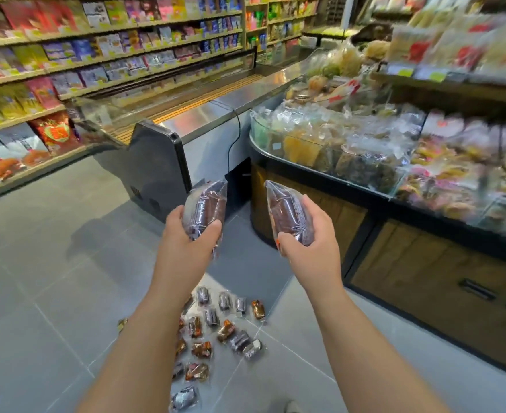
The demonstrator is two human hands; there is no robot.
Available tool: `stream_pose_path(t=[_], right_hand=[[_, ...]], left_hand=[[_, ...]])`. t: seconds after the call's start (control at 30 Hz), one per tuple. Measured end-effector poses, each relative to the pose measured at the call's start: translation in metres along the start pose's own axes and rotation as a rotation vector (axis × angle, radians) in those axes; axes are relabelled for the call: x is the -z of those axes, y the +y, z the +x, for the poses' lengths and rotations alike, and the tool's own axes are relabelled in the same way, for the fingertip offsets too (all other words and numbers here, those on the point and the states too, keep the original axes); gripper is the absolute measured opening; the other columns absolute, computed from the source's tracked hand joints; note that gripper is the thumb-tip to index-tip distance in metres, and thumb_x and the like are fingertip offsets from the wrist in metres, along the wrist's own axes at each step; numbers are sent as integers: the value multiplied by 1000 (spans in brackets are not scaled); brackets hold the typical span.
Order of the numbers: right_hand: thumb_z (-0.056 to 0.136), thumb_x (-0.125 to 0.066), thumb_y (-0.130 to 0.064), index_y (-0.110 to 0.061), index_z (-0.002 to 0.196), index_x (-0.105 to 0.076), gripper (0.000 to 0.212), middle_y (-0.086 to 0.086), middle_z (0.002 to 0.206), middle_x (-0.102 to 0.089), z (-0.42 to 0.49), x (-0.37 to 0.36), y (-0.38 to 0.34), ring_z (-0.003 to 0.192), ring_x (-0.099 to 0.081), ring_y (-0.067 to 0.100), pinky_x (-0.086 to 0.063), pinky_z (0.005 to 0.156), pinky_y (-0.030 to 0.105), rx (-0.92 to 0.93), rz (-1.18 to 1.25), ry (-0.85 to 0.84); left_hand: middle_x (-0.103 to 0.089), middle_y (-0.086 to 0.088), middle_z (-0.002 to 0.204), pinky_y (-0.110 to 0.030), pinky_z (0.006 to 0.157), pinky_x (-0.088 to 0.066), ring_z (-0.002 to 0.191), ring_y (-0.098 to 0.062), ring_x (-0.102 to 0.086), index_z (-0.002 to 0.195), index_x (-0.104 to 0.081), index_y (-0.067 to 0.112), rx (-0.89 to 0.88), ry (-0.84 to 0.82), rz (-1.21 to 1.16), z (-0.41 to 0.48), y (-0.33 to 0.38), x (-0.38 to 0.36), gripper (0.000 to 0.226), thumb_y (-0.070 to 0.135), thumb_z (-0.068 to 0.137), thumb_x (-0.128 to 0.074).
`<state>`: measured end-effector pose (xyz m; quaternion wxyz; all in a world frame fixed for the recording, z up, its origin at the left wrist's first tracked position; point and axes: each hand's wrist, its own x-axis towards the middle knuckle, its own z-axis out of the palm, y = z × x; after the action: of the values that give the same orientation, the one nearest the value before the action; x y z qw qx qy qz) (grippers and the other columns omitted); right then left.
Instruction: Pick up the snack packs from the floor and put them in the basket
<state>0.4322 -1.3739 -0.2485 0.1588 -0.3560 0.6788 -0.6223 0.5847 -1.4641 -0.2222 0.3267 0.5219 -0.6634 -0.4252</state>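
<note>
Above the floor (52, 278), the left hand (186, 234) and right hand (308, 238) each grip a snack pack (208, 207); these look light, crinkly and slippery, best held mid-body. More packs (216, 332) lie below; no basket shows.

Both your forearms (144, 338) show bare from the wrists to the bottom of the view. The thumbnail (278, 242) of your right hand (308, 242) wears orange polish; your left hand's (186, 234) nails are hidden.

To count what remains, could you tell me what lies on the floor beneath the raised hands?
Scattered snack packs on grey tiles; the left forearm hides some, so no full count.
</note>
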Motion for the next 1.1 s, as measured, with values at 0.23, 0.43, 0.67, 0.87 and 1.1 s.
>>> stream_pose_path(t=[0.23, 0.43, 0.67, 0.87, 1.1], right_hand=[[83, -67, -11, -42, 126, -37, 61, -26, 116, -40, -52, 64, -5, 109, -44, -14, -43, 77, 0, -12, -68, 313], [86, -67, -18, -32, 136, -38, 60, -19, 120, -39, -100, 141, -1, 104, -40, -24, -38, 77, -6, -73, -155, 571], [87, -67, -24, -46, 126, -31, 57, -21, 122, -37, -173, 252, 1, 107, -48, -6, -43, 70, -2, -149, -155, 821], [85, -69, -16, -45, 123, -38, 57, -22, 118, -43, -264, 388, -2, 107, -49, -8, -51, 79, 8, -178, -167, 1042], [85, -69, -18, -43, 129, -41, 58, -20, 121, -41, -368, 526, -9, 108, -48, 0, -57, 84, 26, -217, -241, 1249]], left_hand=[[-55, 8, 109, -16, 57, -35, 82, -6, -54, 135, -36, 25, -82, -290, 65, -28, 25, -43, 53, 40, 89, -59], [-50, -2, 130, -24, 70, -38, 96, -14, -48, 143, -30, 19, -221, -538, 134, -86, 56, -113, 66, 35, 88, -63], [-48, -4, 137, -31, 85, -45, 106, -21, -54, 144, -28, 19, -338, -779, 157, -182, 91, -200, 71, 34, 86, -66], [-46, -4, 140, -40, 91, -52, 112, -24, -55, 144, -26, 23, -404, -937, 118, -318, 134, -283, 74, 34, 85, -68], [-45, -5, 140, -15, 61, -47, 107, -17, -56, 142, -26, 24, -478, -1083, 10, -475, 178, -366, 76, 28, 82, -72]])
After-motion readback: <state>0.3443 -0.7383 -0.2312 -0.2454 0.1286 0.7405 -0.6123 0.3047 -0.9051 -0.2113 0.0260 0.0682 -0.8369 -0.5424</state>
